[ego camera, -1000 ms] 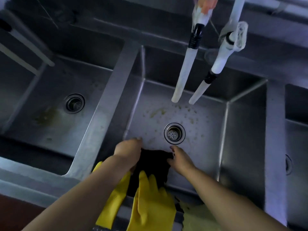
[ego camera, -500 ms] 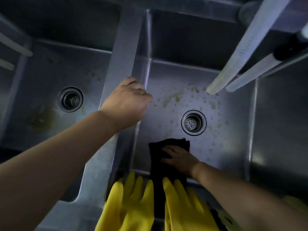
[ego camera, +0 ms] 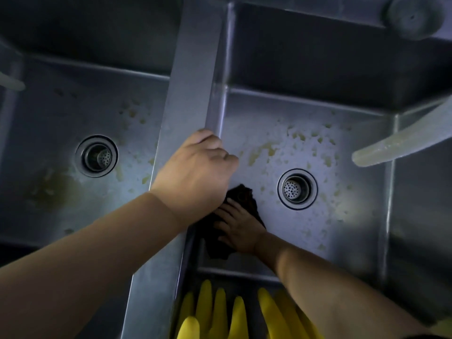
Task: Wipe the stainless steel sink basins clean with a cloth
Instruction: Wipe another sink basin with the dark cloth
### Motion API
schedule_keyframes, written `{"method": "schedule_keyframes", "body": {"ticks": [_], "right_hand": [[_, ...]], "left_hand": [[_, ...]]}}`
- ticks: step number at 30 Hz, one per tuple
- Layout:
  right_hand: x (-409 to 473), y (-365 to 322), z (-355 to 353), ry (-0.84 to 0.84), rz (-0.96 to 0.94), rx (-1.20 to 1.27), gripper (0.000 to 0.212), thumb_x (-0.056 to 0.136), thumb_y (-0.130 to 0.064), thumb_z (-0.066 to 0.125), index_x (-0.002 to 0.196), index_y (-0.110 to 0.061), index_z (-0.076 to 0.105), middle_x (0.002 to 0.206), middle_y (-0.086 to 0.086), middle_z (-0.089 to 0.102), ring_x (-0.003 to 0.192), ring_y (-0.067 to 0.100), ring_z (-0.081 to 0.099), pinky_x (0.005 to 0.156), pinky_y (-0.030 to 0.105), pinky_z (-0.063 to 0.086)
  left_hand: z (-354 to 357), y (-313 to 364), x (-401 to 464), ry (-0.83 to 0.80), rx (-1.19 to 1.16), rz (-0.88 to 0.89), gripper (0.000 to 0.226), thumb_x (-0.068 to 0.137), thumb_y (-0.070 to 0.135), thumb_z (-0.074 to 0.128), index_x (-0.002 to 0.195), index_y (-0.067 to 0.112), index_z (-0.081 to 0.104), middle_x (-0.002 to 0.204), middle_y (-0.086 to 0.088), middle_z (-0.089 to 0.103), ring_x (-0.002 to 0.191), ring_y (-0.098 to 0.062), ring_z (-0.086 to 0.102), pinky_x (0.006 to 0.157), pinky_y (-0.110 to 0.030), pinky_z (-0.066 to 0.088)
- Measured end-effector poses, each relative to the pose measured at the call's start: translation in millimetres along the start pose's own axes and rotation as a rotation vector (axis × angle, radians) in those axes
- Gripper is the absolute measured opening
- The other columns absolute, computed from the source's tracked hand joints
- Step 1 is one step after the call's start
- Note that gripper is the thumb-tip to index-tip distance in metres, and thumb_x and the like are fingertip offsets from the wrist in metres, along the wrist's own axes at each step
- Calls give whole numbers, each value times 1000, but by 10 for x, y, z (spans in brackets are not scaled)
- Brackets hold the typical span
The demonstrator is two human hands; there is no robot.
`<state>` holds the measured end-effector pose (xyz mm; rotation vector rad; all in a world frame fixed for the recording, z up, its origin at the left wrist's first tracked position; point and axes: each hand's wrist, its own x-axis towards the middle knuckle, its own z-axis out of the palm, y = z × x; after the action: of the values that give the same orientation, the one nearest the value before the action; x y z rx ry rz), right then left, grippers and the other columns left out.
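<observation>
Down in the right basin (ego camera: 354, 241), the right hand (ego camera: 241, 230) is flat on the dark cloth (ego camera: 244, 194), fingers spread, pressing it to the floor near the front left corner, just beside the drain (ego camera: 297, 188). A second ago both hands were bunched on it by the front wall; now the left hand (ego camera: 195, 177) has come up and curls over the divider (ego camera: 188, 94) to brace. So wiping's only just starting: yellowish spots (ego camera: 264, 152) everywhere, and the left basin (ego camera: 61, 192) looks untouched.
</observation>
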<state>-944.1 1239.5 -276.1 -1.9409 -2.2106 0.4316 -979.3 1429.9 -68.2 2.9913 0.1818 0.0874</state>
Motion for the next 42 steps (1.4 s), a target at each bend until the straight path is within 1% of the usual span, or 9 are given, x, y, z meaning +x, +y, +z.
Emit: {"method": "schedule_keyframes", "body": {"ticks": [3, 7, 10, 17, 20, 25, 31, 35, 42], "right_hand": [[272, 292, -30, 98, 145, -47, 40, 81, -39, 65, 110, -10, 68, 126, 17, 59, 127, 34, 37, 111, 55, 27], [694, 776, -230, 5, 360, -86, 54, 90, -42, 34, 129, -13, 54, 146, 13, 41, 142, 30, 23, 119, 46, 9], [982, 1170, -389, 110, 415, -60, 49, 89, -38, 38, 122, -9, 58, 144, 15, 43, 138, 30, 32, 118, 43, 12], [1413, 1930, -686, 74, 440, -166, 51, 95, -37, 39, 140, -11, 39, 157, 9, 20, 145, 23, 14, 119, 37, 2], [1372, 1979, -701, 72, 453, -191, 55, 96, -38, 37, 146, -15, 31, 158, 6, 16, 146, 21, 11, 118, 40, 0], [1128, 1677, -595, 36, 680, -189, 60, 97, -44, 30, 151, -23, 12, 160, 7, 5, 147, 23, -1, 115, 51, -7], [365, 932, -375, -51, 505, -150, 66, 91, -47, 41, 149, -22, 23, 158, 12, 15, 146, 31, 7, 113, 55, -4], [-188, 449, -170, -123, 305, -198, 71, 82, -50, 56, 143, -19, 38, 151, 16, 32, 141, 36, 24, 111, 62, 10], [-854, 171, -58, -184, -117, -192, 69, 80, -56, 50, 141, -26, 41, 150, 9, 35, 140, 30, 26, 111, 56, 15]], "left_hand": [[-10, 12, 25, 14, -26, 3, 15, 69, 2, 56, 60, 13, 54, 57, -4, 55, 65, -26, 51, 86, -30, 36], [-9, 2, 36, 27, -52, 18, 14, 68, 5, 49, 60, 15, 55, 56, -4, 54, 64, -26, 52, 88, -32, 40], [5, -19, 41, 29, -41, 10, 18, 69, 4, 44, 60, 15, 55, 57, -4, 53, 64, -28, 54, 93, -34, 42], [24, -31, 46, 31, -37, -26, 21, 65, 1, 38, 57, 18, 46, 52, -4, 49, 61, -31, 51, 85, -29, 37], [36, -41, 31, 18, -19, -34, 21, 67, 3, 38, 56, 18, 49, 53, -3, 51, 64, -30, 53, 87, -28, 36], [-6, -35, 38, -27, -35, -28, 15, 66, 6, 46, 58, 15, 56, 54, -4, 55, 66, -30, 56, 86, -34, 43], [-61, 11, 49, -81, -15, -69, 11, 64, 4, 57, 59, 13, 58, 55, -6, 56, 66, -30, 56, 84, -38, 48], [-88, 46, 57, -157, 62, -105, 7, 64, 6, 57, 59, 11, 59, 56, -8, 55, 70, -31, 55, 85, -39, 45], [-162, 234, 44, -281, 296, 0, 14, 65, 5, 53, 61, 17, 56, 58, -4, 60, 67, -29, 56, 83, -33, 43]]}}
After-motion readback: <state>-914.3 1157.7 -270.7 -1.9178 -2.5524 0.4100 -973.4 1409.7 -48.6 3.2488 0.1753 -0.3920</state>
